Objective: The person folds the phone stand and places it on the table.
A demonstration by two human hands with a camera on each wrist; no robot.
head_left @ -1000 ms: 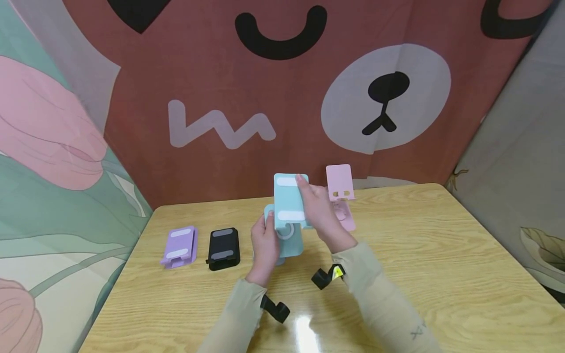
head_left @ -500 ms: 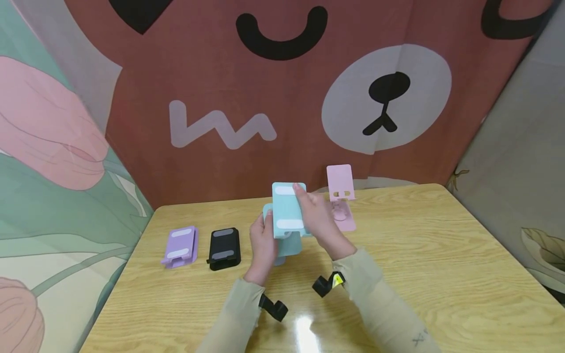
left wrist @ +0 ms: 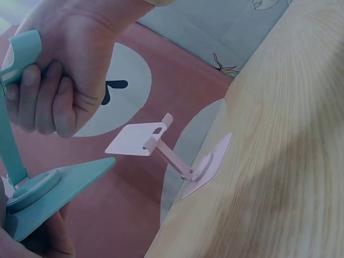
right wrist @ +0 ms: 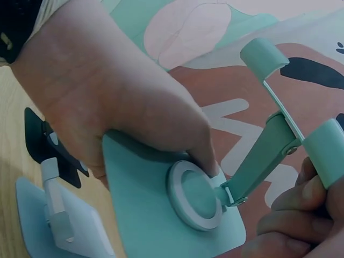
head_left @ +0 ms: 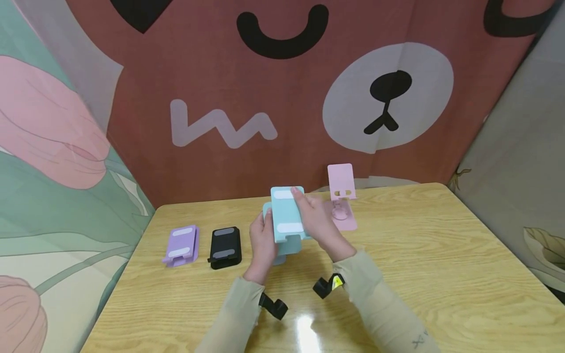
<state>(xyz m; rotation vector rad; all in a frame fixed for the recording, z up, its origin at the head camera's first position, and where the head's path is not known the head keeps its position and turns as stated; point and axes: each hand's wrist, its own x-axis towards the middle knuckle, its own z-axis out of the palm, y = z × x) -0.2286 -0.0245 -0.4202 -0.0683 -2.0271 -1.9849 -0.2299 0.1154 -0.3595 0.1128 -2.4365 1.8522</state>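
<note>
Both hands hold a mint-green folding phone stand (head_left: 288, 211) above the table. My left hand (head_left: 263, 242) grips its base plate (right wrist: 134, 183) by the edge, thumb on top near the round swivel ring. With my right hand (head_left: 318, 218) I grip the upper plate (head_left: 287, 210), thumb on its face and fingers curled behind. In the right wrist view the hinged arm (right wrist: 263, 156) stands raised at a slant between base and hooked upper plate. Below the hands, a light-blue stand (right wrist: 64, 215) lies folded, mostly hidden in the head view.
A pink phone stand (head_left: 341, 196) stands unfolded at the back of the wooden table (head_left: 419, 264). To the left lie a folded black stand (head_left: 225, 247) and a folded purple stand (head_left: 182, 246). A printed cloth (head_left: 220, 166) hangs behind the table.
My right hand has moved slightly down, tilting the upper plate lower, so it covers the base's ring in the head view. The left hand stays nearly still; the other stands are unmoved.
</note>
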